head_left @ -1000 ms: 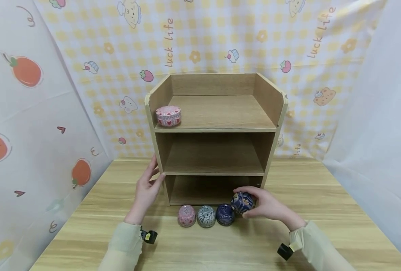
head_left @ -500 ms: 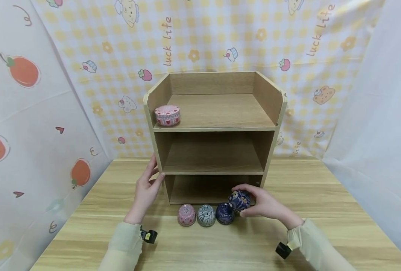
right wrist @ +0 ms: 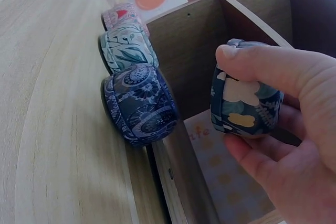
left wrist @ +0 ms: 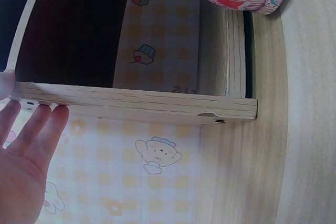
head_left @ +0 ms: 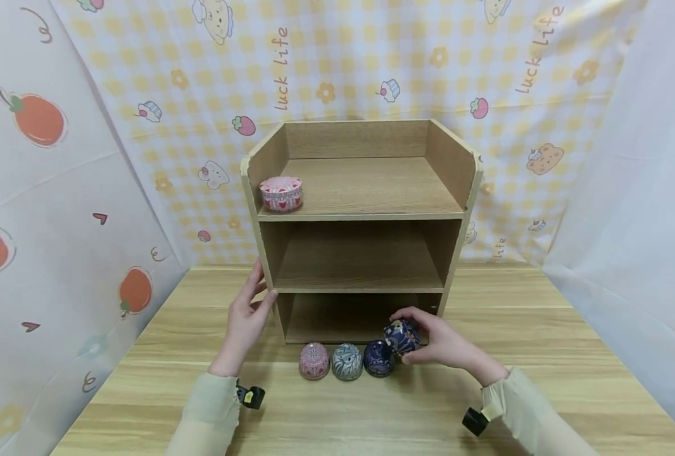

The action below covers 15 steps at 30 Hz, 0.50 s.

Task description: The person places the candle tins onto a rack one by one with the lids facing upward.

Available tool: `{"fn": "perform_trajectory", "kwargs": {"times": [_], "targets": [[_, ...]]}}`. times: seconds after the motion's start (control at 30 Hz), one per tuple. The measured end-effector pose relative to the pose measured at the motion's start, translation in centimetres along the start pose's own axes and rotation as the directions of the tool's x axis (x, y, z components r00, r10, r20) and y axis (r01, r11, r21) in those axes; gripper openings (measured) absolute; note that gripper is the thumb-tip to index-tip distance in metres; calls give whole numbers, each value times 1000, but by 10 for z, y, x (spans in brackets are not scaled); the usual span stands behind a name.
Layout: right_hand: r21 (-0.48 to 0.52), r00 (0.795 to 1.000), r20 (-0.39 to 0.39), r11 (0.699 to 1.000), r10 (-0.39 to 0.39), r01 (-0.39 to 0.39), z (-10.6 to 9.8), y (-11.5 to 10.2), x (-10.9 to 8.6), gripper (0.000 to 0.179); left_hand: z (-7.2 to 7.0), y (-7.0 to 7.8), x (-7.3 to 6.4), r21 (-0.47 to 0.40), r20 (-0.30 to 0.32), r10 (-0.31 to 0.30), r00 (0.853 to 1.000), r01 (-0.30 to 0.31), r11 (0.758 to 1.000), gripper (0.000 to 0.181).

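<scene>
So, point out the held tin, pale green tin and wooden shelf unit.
Held tin [right wrist: 241,93], right wrist view, cream flower.
Pale green tin [head_left: 346,360], head view, top.
Wooden shelf unit [head_left: 360,259], head view, middle board.

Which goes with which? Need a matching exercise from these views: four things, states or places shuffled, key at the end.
Things
1. leaf-print tin
2. medallion-print navy tin
3. flower-print navy tin
4. left hand

Places or states
A. touching the left side of the shelf unit
B. right end of the row of three tins on the table
C. held in the right hand
D. middle of that row

Pairs: 1-D, 2-B, 3-C, 4-A
</scene>
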State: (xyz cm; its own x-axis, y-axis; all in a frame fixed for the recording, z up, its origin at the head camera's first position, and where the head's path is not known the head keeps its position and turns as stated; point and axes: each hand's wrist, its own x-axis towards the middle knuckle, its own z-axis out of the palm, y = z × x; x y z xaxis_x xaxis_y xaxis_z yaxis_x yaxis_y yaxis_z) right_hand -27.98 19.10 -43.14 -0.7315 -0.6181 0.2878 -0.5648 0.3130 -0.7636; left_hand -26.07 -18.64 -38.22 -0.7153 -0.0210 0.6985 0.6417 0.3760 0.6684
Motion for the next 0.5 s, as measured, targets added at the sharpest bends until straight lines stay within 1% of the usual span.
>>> {"fn": "perform_trajectory", "kwargs": {"times": [0.13,0.23,0.37,0.5], "targets": [[-11,999,-14,999,-31,30,1,0,2,76,0,0,0,5,-2,12,1000,-12,1000,64],[-65,999,-25,997,-44,42,2,-1,3,79,1,-1,1,7,4,19,1000,-19,1000,64],[-164,999,-32,986,-39,34,3,-1,5,78,1,-1,0,4,4,15,1000,-15,1000,64],[-193,999,-31,981,-38,32,3,1,8,74,0,-1,0,3,-5,4,1000,-4,1000,64]]}}
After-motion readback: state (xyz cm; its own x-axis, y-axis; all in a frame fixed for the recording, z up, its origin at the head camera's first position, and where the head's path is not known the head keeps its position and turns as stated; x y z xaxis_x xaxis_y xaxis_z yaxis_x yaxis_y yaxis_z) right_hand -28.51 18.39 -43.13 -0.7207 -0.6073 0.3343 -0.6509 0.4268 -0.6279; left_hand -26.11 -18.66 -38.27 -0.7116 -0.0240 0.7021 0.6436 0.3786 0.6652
